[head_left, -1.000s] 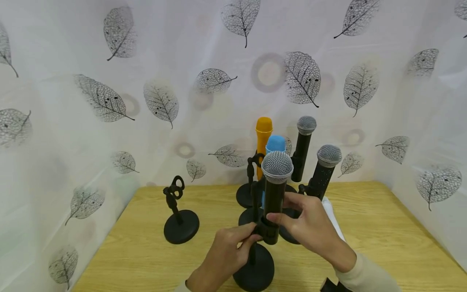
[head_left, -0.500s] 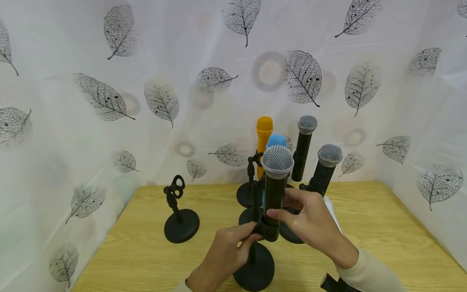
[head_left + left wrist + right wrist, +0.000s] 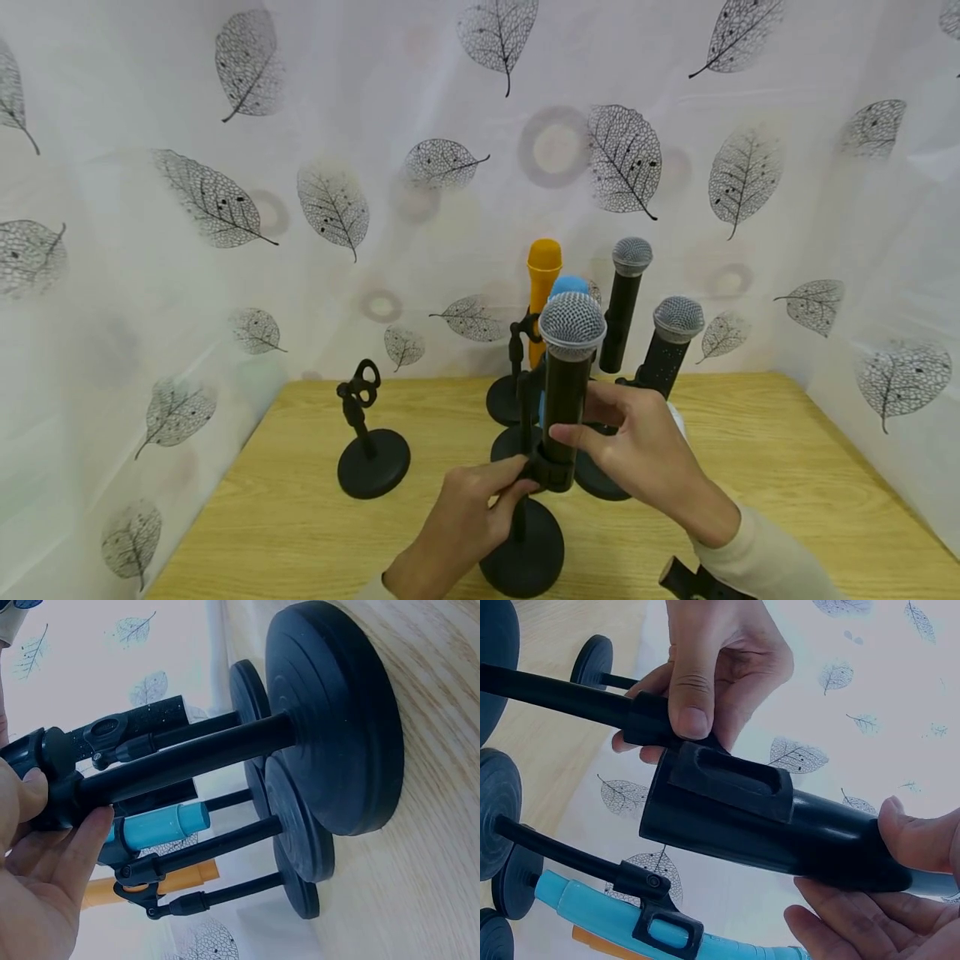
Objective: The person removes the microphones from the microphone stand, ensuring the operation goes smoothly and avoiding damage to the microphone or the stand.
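My left hand (image 3: 468, 521) pinches the neck of a black desk microphone stand (image 3: 522, 550), just below its clip. A black microphone (image 3: 566, 400) with a silver mesh head stands nearly upright in that clip. My right hand (image 3: 648, 454) grips the microphone's body above the clip, thumb on the near side. In the right wrist view the clip (image 3: 735, 780) wraps around the lower end of the microphone (image 3: 817, 829). The left wrist view has my left hand (image 3: 41, 862) at the top of the stand's pole (image 3: 195, 757).
Close behind are stands bearing an orange microphone (image 3: 543, 275), a blue microphone (image 3: 570, 286) and two black microphones (image 3: 622, 308) (image 3: 667, 354). A stand with a bare clip (image 3: 371, 462) is at the left. Near the right sleeve lies a black cylindrical object (image 3: 678, 577).
My right hand and the microphone have risen slightly, and less of the microphone's lower end sticks out below the clip. My left hand stays in place on the stand.
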